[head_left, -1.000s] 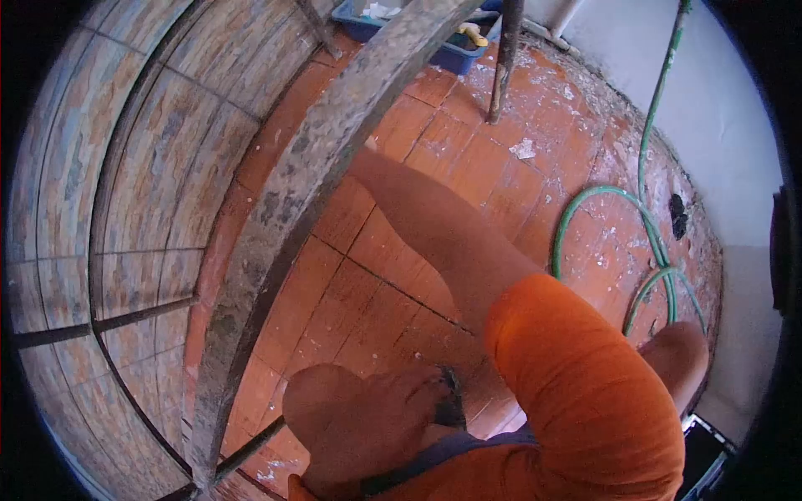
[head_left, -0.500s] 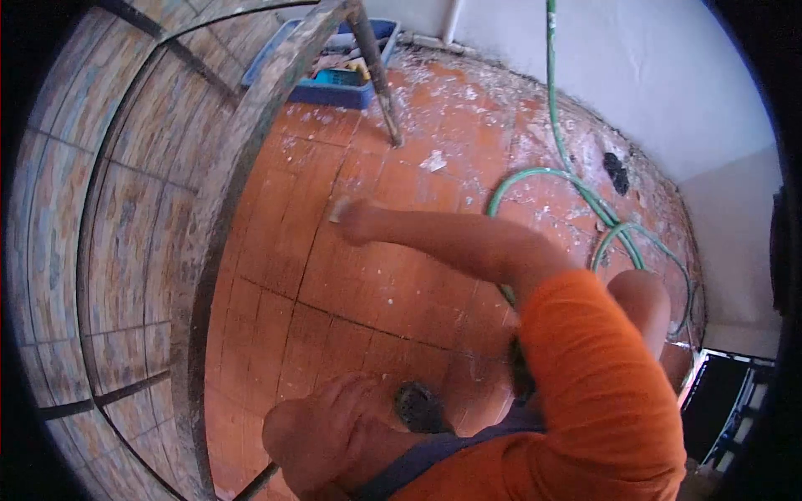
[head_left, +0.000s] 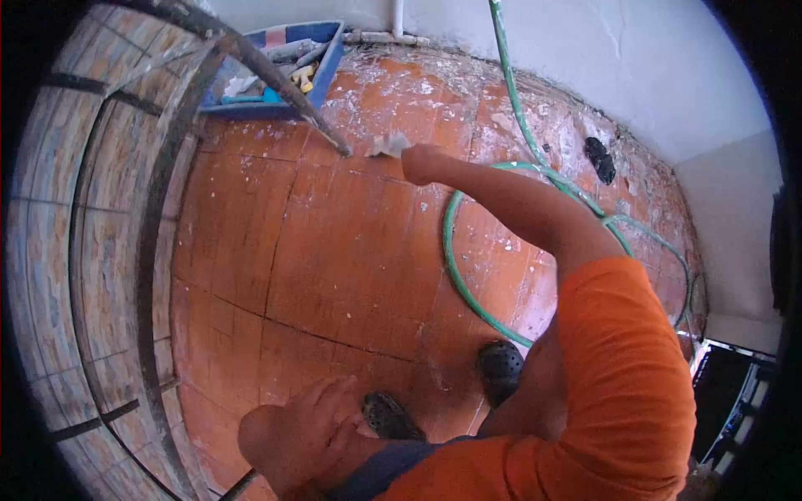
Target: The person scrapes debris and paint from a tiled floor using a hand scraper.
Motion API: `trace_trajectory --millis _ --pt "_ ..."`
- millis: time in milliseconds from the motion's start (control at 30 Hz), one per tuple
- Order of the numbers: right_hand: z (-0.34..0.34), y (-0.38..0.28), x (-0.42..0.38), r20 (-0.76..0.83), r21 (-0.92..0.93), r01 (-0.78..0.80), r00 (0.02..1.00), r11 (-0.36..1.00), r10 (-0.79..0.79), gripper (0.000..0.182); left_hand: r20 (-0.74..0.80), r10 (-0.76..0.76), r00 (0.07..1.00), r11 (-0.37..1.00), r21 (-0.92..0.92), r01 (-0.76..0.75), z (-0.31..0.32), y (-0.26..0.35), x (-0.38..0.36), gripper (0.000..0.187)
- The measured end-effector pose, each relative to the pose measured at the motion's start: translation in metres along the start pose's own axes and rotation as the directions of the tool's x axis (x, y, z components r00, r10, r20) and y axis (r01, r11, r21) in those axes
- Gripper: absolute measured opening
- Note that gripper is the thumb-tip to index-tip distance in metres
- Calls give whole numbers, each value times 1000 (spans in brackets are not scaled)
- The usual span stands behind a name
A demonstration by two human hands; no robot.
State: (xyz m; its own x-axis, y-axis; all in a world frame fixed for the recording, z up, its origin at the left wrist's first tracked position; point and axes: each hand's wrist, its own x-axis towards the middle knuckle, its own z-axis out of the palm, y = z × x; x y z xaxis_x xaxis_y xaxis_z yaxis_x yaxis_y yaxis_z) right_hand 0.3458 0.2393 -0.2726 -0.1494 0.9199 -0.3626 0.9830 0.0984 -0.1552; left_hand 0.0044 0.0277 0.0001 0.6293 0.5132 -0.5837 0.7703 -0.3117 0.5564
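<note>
My right hand (head_left: 424, 164) is closed around what looks like a scraper (head_left: 391, 146) with a flat, pale blade; its handle is hidden in my fist. The blade is at the orange tiled floor (head_left: 334, 250), among white flakes and stains, just right of a rusty metal leg (head_left: 322, 125). At the lower left, my left hand (head_left: 330, 409) seems to rest on my bent knee (head_left: 263, 434). Its fingers lie flat and partly show, with no object visible in them.
A blue tray (head_left: 330, 71) of tools stands at the back left. A green hose (head_left: 455, 267) loops over the floor on the right. A dark crumpled thing (head_left: 600, 160) lies near the white wall (head_left: 635, 75). A metal frame (head_left: 150, 242) stands at left. My dark clogs (head_left: 501, 367) are below.
My right hand has moved away from me and to the right with the scraper, toward the whiter-stained floor. The view has shifted, bringing both clogs into sight. My left hand stays at my knee.
</note>
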Motion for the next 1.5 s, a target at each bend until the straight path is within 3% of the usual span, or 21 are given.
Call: trace_trajectory --millis 100,200,233,333,400,433,467,500,533,567,633,700,900,967,1000,1033,1100,1200,1333,1400,1500 --pt "-14 1 -27 198 -30 238 953 971 -228 21 -160 84 983 992 102 -68 -3 8 5 46" --pt "-17 40 -21 64 57 -76 995 996 72 22 43 -144 989 987 76 141 -17 44 24 45" --pt "-4 68 6 -106 13 -105 989 994 106 21 117 -216 969 975 85 207 -23 58 30 45" --pt "-11 72 6 -154 94 -194 966 977 207 19 297 -426 855 904 161 396 -42 92 51 45" --pt "-14 56 -23 142 58 160 976 985 -167 18 352 -500 791 866 196 461 -35 80 48 45" --pt "-3 71 -8 140 55 161 976 985 -167 18 163 -321 933 944 133 302 -19 53 39 45" --pt "16 96 14 9 280 -7 1000 960 5 18 -42 -113 993 988 102 117 -2 30 28 45" --pt "22 119 35 -79 503 -133 977 854 199 19 -45 -112 993 989 93 115 -4 47 32 45" --pt "-10 129 48 76 303 -227 974 926 214 20 -118 -169 978 974 130 184 -9 75 37 45" --pt "-10 137 62 72 302 -223 975 927 211 20 -199 -224 954 952 165 258 -12 90 42 45" --pt "7 140 89 -3 260 -140 989 956 146 20 -191 -229 954 955 145 259 -11 84 39 44" --pt "-35 101 34 135 273 -215 974 938 184 21 -154 -241 958 963 88 256 -7 70 35 43" --pt "25 143 0 -239 181 -12 969 983 56 20 -58 -187 981 982 -13 186 4 35 41 40" --pt "5 140 -26 49 -130 82 996 988 -76 25 -98 -125 987 989 64 132 0 36 49 45" --pt "15 120 -60 -73 236 -198 973 951 220 30 -86 -119 989 989 81 126 0 38 53 45" --pt "39 116 -71 -83 246 -214 967 945 240 30 -62 -159 985 987 27 161 1 39 58 45" --pt "96 116 -75 173 279 -378 924 883 341 34 -24 -191 981 981 -11 191 -1 41 73 46" --pt "13 151 -71 39 482 -466 857 742 513 32 -76 -134 988 985 98 141 -17 65 102 44" --pt "24 138 -88 8 413 -332 932 848 361 32 -205 -33 978 976 203 76 -59 128 115 40" --pt "27 115 -144 135 398 -306 952 865 274 30 -242 -40 969 977 194 89 -83 153 114 38" --pt "21 106 -175 60 493 -405 899 770 434 26 -345 16 938 962 262 80 -116 197 96 37"
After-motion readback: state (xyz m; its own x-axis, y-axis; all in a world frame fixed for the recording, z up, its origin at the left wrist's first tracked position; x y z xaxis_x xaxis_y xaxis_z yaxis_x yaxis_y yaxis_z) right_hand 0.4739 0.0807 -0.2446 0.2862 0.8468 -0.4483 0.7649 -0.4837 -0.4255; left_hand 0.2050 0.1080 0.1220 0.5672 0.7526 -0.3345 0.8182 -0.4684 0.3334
